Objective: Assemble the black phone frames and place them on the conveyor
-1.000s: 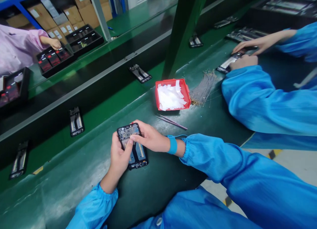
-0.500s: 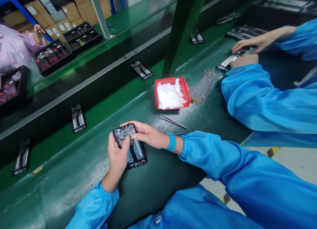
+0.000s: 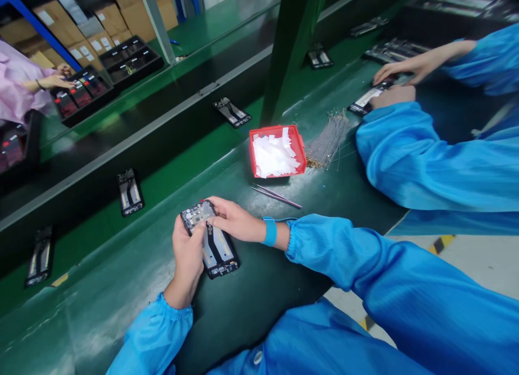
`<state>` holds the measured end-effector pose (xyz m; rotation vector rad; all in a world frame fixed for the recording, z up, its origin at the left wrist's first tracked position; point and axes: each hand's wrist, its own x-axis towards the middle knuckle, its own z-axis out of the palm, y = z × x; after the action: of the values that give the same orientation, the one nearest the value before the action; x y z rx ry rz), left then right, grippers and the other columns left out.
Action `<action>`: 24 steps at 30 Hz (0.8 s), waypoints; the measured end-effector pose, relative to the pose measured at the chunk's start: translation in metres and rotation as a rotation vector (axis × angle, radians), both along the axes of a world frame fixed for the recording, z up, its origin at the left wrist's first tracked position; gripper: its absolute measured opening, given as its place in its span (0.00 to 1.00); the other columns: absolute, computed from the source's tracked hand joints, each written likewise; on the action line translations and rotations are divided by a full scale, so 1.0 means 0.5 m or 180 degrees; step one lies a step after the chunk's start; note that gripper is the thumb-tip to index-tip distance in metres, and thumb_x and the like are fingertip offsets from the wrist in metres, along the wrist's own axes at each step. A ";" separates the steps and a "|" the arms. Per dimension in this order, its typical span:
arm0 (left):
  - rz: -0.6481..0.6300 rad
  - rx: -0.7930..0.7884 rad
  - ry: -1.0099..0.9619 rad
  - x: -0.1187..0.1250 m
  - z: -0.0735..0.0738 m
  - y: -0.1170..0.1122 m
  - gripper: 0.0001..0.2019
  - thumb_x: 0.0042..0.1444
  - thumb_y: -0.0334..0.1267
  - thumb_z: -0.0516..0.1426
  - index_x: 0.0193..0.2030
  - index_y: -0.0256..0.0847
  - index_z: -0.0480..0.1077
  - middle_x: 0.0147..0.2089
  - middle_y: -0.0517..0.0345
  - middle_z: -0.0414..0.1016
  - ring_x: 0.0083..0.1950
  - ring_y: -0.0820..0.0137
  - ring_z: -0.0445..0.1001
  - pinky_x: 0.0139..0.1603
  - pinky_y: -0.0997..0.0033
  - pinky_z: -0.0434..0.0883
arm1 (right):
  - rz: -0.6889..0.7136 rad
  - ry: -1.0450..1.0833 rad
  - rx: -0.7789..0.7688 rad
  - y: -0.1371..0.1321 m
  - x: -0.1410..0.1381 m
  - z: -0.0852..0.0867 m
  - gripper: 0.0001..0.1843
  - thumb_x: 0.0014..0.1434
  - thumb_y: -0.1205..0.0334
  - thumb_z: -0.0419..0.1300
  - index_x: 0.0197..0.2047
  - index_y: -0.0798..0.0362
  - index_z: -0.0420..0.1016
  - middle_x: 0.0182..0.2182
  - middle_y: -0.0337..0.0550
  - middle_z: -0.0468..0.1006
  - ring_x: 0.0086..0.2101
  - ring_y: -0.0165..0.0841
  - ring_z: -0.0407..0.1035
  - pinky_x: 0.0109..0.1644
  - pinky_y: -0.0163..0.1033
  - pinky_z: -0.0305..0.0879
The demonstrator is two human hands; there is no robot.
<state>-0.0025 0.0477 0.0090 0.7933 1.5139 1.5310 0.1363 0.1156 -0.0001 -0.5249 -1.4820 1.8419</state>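
Note:
Between my two hands is an opened smartphone (image 3: 219,250), its circuit board at the far end and a black ribbon cable running down its middle. My left hand (image 3: 188,253) grips its left edge, the thumb pressed on the board. From the right, my right hand (image 3: 235,219) holds the upper edge, thumb on the board close to the other thumb. The near end of the phone sits low over the green bench. Tweezers (image 3: 276,196) lie beyond my right wrist, which wears a blue strap (image 3: 270,231).
A red bin (image 3: 298,169) of white paper pieces stands beside a bundle of thin grey cables (image 3: 328,139). Several opened phones (image 3: 130,192) lie along the green strip behind. At right, a co-worker's hands (image 3: 399,85) work on another phone. Across the line, someone in pink reaches over black trays (image 3: 81,96).
My view has shifted slightly, and the phone has tilted a little in my hands. Both hands keep their hold. Across the line, the person in pink has brought their hands over a tray.

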 end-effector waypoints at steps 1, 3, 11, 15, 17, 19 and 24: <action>0.0115 0.0027 -0.0105 -0.003 0.002 0.004 0.16 0.54 0.38 0.67 0.48 0.42 0.73 0.45 0.58 0.80 0.42 0.70 0.78 0.47 0.72 0.74 | -0.0014 -0.0143 0.0104 0.000 0.003 -0.001 0.21 0.63 0.63 0.61 0.58 0.54 0.67 0.44 0.44 0.78 0.46 0.34 0.74 0.51 0.40 0.72; 0.0318 0.0172 -0.0237 -0.011 0.006 0.012 0.16 0.56 0.40 0.66 0.51 0.43 0.73 0.47 0.57 0.80 0.45 0.69 0.79 0.50 0.70 0.75 | -0.0017 -0.0645 0.0427 0.000 0.012 -0.001 0.23 0.66 0.59 0.61 0.61 0.53 0.66 0.40 0.42 0.78 0.41 0.33 0.73 0.47 0.39 0.71; -0.0200 0.0382 0.0144 -0.027 -0.002 0.005 0.30 0.57 0.42 0.63 0.67 0.51 0.65 0.69 0.53 0.69 0.70 0.59 0.68 0.70 0.61 0.66 | -0.0121 -0.1229 0.0587 0.020 0.021 -0.002 0.15 0.71 0.62 0.50 0.51 0.56 0.76 0.30 0.38 0.74 0.30 0.31 0.67 0.35 0.35 0.63; -0.0439 0.0380 0.0300 -0.026 -0.004 -0.002 0.39 0.58 0.48 0.65 0.74 0.53 0.57 0.72 0.50 0.65 0.73 0.57 0.64 0.71 0.60 0.66 | -0.0084 -0.1114 0.0490 0.028 0.019 -0.005 0.16 0.72 0.59 0.49 0.45 0.55 0.76 0.25 0.34 0.69 0.27 0.30 0.62 0.33 0.35 0.60; -0.0443 0.0416 0.0261 -0.026 -0.006 -0.002 0.42 0.58 0.48 0.66 0.76 0.54 0.53 0.73 0.51 0.64 0.74 0.57 0.63 0.71 0.61 0.65 | -0.0078 -0.1072 0.0490 0.030 0.020 -0.005 0.16 0.72 0.58 0.49 0.46 0.56 0.76 0.25 0.34 0.68 0.27 0.29 0.61 0.33 0.35 0.60; -0.0479 0.0440 0.0250 -0.028 -0.009 -0.001 0.43 0.58 0.48 0.67 0.77 0.56 0.52 0.73 0.51 0.64 0.74 0.58 0.64 0.71 0.61 0.65 | -0.0077 -0.1075 0.0497 0.031 0.021 -0.004 0.17 0.72 0.58 0.48 0.49 0.57 0.76 0.26 0.34 0.68 0.27 0.30 0.61 0.33 0.35 0.59; -0.0527 0.0503 0.0364 -0.032 -0.012 0.006 0.45 0.58 0.48 0.68 0.77 0.55 0.51 0.71 0.49 0.67 0.69 0.60 0.70 0.69 0.63 0.67 | -0.0091 -0.1090 0.0413 0.035 0.018 -0.010 0.17 0.71 0.59 0.50 0.50 0.58 0.76 0.27 0.35 0.70 0.28 0.30 0.62 0.35 0.35 0.61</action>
<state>-0.0184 0.0509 0.0032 1.0868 1.3823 1.5158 0.1454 0.1329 -0.0052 -0.8239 -1.7931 1.6783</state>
